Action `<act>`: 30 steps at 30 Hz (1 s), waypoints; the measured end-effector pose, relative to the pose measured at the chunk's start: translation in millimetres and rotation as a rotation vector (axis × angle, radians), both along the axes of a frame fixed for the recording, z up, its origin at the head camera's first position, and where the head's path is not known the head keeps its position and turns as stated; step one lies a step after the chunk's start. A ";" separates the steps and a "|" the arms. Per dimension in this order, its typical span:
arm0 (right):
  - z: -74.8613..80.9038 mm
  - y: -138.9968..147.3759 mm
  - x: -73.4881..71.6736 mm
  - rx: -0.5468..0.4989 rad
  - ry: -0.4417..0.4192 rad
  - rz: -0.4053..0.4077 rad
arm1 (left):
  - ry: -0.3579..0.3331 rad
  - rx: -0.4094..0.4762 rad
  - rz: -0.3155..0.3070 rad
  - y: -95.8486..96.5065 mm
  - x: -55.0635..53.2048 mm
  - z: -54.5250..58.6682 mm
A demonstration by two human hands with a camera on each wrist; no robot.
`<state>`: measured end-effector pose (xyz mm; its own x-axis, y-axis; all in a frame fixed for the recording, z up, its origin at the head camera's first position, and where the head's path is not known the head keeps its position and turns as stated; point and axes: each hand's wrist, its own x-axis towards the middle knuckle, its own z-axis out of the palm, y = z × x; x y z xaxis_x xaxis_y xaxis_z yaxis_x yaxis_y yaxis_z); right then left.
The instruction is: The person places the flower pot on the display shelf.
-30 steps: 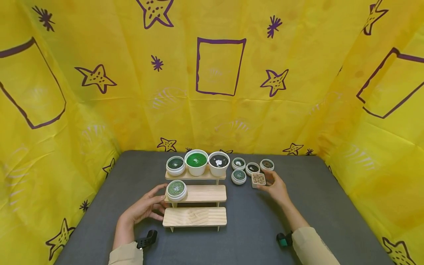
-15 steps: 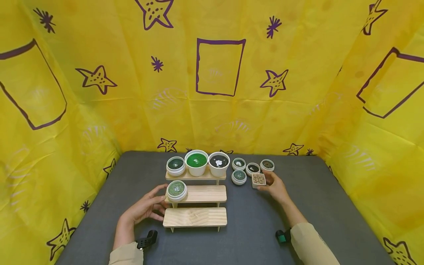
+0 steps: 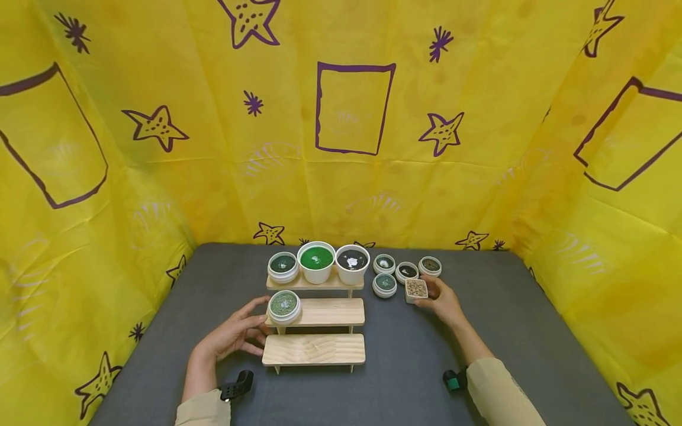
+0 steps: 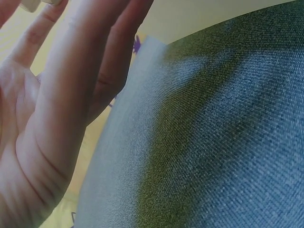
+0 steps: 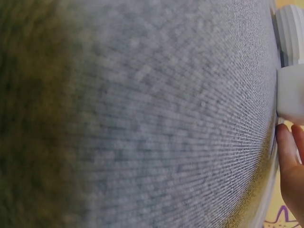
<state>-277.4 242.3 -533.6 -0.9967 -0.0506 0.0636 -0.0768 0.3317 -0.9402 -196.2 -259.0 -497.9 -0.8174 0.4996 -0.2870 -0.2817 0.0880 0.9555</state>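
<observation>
My right hand (image 3: 441,300) pinches a small square white pot (image 3: 417,290), filled with tan granules, between thumb and fingers. It sits low at the dark table, and the right wrist view shows fingertips (image 5: 284,137) against the white pot (image 5: 290,92). Over on the left, my left hand (image 3: 237,331) rests beside the left end of a wooden three-step stand (image 3: 330,312), its fingers fairly straight. Closest to it is a round white pot with speckled green contents (image 3: 283,306) on the middle step. Whether the fingers touch pot or step cannot be told.
The top step holds a small dark-green pot (image 3: 283,266), a bright-green cup (image 3: 317,260) and a black-filled cup (image 3: 352,262). Right of the stand several small round pots (image 3: 385,284) cluster behind the square pot. Yellow patterned cloth (image 3: 341,195) encloses the grey tabletop (image 3: 405,367).
Very little differs. My right forearm has shifted slightly left, while its hand stays at the square pot. The left hand and the stand hold their places.
</observation>
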 end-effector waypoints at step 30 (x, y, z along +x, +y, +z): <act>-2.4 6.5 4.7 -0.006 -0.016 -0.001 | 0.000 0.010 -0.001 -1.4 0.3 -1.2</act>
